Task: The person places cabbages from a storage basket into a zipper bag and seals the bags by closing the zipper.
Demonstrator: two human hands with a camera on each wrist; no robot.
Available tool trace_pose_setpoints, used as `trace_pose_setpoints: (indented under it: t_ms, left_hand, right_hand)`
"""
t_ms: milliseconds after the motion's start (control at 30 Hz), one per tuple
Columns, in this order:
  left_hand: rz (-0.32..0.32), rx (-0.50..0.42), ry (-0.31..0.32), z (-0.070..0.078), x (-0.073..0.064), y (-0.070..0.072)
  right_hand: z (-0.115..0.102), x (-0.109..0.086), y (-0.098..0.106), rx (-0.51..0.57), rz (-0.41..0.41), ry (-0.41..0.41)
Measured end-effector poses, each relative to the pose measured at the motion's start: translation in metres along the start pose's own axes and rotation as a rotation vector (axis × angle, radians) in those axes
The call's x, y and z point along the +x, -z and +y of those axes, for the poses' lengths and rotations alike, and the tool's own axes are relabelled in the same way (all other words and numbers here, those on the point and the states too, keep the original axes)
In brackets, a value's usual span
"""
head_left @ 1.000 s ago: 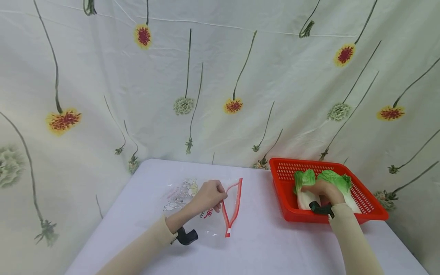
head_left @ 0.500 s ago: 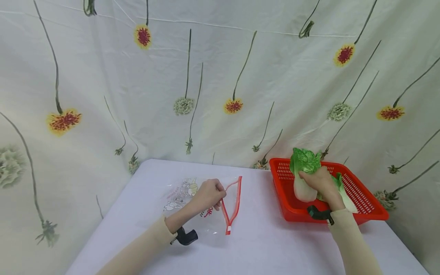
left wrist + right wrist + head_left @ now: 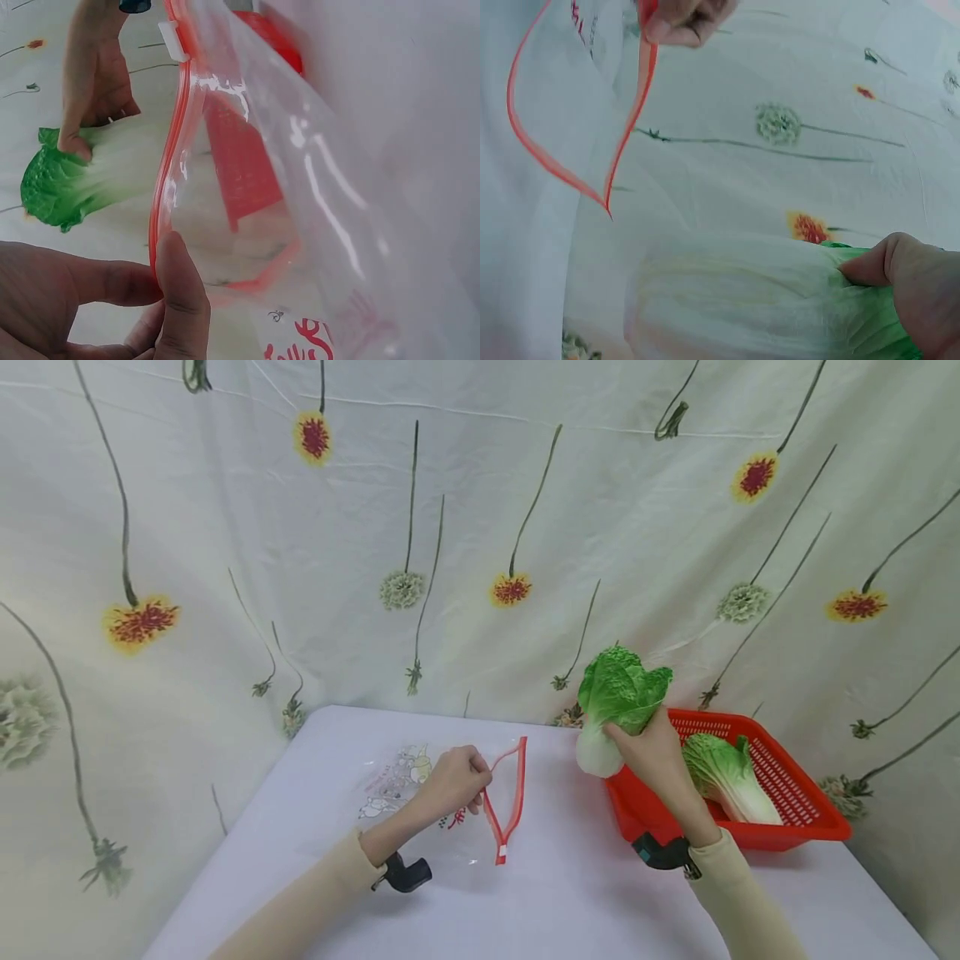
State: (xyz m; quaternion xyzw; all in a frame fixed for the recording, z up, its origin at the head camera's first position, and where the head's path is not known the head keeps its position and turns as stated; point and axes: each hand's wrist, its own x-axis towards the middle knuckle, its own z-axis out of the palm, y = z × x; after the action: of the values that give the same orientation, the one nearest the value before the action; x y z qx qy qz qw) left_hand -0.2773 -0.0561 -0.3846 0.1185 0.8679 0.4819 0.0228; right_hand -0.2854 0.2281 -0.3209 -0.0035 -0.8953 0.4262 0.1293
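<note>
My left hand [image 3: 455,781] pinches the red zip edge of a clear zip bag [image 3: 468,847], whose mouth gapes toward the right. In the left wrist view, thumb and forefinger meet on that red strip [image 3: 159,202], and a white slider [image 3: 173,41] sits further along it. My right hand [image 3: 652,752] grips a Chinese cabbage [image 3: 618,693] around its middle, green leaves up and white base down, held above the basket's left edge. The right wrist view shows the cabbage's pale base [image 3: 727,300] pointing toward the bag's side. Another Chinese cabbage [image 3: 731,777] lies in the red basket [image 3: 795,839].
The red basket stands at the right of the white table [image 3: 555,893]. A flower-patterned cloth [image 3: 465,527] hangs behind the table's back edge. Each wrist wears a black camera, such as the left one [image 3: 407,874].
My right hand has lifted one Chinese cabbage out of the basket and carried it up and left. The left hand keeps its pinch on the bag, which has shifted only slightly.
</note>
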Motion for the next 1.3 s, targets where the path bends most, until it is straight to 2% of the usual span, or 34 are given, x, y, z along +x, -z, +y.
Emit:
trace_pose_setpoints:
  t_ms: [267, 367, 467, 567, 733, 867, 967, 1067, 1200, 1300]
  left_hand:
    - [0.021, 0.006, -0.028, 0.004, 0.001, 0.000]
    - [0.039, -0.001, -0.044, 0.005, 0.000, 0.000]
    - [0.069, -0.017, -0.064, 0.006, 0.000, 0.000]
    - [0.090, -0.054, -0.080, 0.008, 0.000, 0.000]
    - [0.097, -0.126, -0.117, 0.009, -0.001, -0.002]
    - [0.087, -0.145, -0.122, 0.008, -0.002, -0.004]
    - [0.093, -0.144, -0.120, 0.009, -0.003, -0.005]
    - [0.126, -0.138, -0.129, 0.010, -0.006, -0.005]
    - [0.192, -0.080, -0.167, 0.012, -0.010, -0.006]
    - [0.228, -0.030, -0.205, 0.013, -0.012, -0.006]
  right_hand:
    - [-0.005, -0.018, -0.058, 0.138, -0.060, 0.015]
    - [-0.002, -0.025, -0.079, 0.202, -0.066, 0.052]
    - [0.003, -0.031, -0.096, 0.278, -0.074, 0.122]
    - [0.008, -0.036, -0.108, 0.306, -0.117, 0.149]
    - [0.011, -0.044, -0.117, 0.285, -0.228, 0.120]
    - [0.013, -0.045, -0.119, 0.346, -0.257, 0.132]
    - [0.015, -0.045, -0.119, 0.391, -0.307, 0.102]
    - [0.016, -0.047, -0.116, 0.406, -0.415, 0.091]
    - [0.022, -0.048, -0.114, 0.426, -0.588, 0.134]
    - [0.027, -0.047, -0.114, 0.441, -0.679, 0.129]
